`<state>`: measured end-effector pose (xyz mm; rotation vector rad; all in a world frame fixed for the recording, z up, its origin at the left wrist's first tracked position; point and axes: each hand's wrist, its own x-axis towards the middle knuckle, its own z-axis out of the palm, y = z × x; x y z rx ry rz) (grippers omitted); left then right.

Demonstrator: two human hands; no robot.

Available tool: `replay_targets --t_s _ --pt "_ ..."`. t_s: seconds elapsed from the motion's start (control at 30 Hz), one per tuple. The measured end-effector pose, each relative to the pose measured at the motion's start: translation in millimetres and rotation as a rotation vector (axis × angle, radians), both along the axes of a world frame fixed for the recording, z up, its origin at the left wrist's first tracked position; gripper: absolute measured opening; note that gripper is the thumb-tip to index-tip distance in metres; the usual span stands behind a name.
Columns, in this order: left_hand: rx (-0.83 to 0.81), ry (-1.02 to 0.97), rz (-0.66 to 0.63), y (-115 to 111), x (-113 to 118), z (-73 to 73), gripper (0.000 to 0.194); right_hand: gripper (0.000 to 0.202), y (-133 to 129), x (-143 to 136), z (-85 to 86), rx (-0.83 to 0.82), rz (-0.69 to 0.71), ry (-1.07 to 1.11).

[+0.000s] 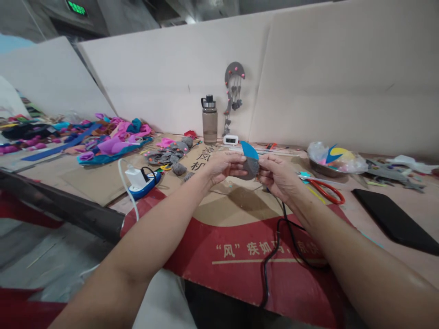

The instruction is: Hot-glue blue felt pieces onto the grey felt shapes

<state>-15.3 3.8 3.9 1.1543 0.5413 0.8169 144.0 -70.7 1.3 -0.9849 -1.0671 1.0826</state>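
Observation:
Over the cardboard, my left hand [226, 167] pinches the left side of a grey felt piece [249, 170]. A blue felt piece [249, 151] with a curved edge lies against its upper part; whether the two are joined I cannot tell. My right hand [277, 175] grips the right edge of the same felt, thumb and fingers closed together. The fingertips partly hide the felt's edges. Close to the right wrist lie red-handled scissors [325, 192]. A black cord [279, 224] runs from below the right hand down across the cardboard.
A red and brown cardboard sheet [206, 237] covers the table front. Behind stand a water bottle [210, 121] and a small white clock [230, 140]. A grey felt hanging [230, 75] is on the wall. Left are a power strip [146, 185] and felt scraps [116, 137]; right, a bowl [329, 171] and black phone [394, 219].

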Motion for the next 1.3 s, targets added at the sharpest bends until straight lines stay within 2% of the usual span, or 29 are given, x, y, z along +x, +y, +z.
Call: replay_targets --t_s 0.17,0.57,0.73,0.9,1.17,1.3 --pt "0.034 0.007 -0.028 -0.3 2.8 -1.7 0.012 0.039 7.0 4.7 -5.6 0.005 0.021 0.111" --pt "0.121 0.022 -0.049 2.4 -0.9 -1.6 0.021 0.036 0.6 -0.7 -3.2 0.030 0.054 0.099" --pt "0.182 0.120 0.051 1.5 1.0 -3.7 0.019 0.041 1.3 -1.2 -5.0 0.002 0.021 0.069" --pt "0.197 0.080 0.069 -1.5 3.1 -1.1 0.020 0.045 0.5 -0.3 -3.8 0.029 0.055 0.061" --pt "0.269 0.110 0.076 -1.2 -1.7 3.3 0.018 0.039 2.8 0.0 -9.3 0.127 -0.075 -0.094" --pt "0.278 0.092 0.050 -0.8 -1.1 3.0 0.019 0.037 0.4 -1.1 -7.4 0.129 -0.066 -0.068"
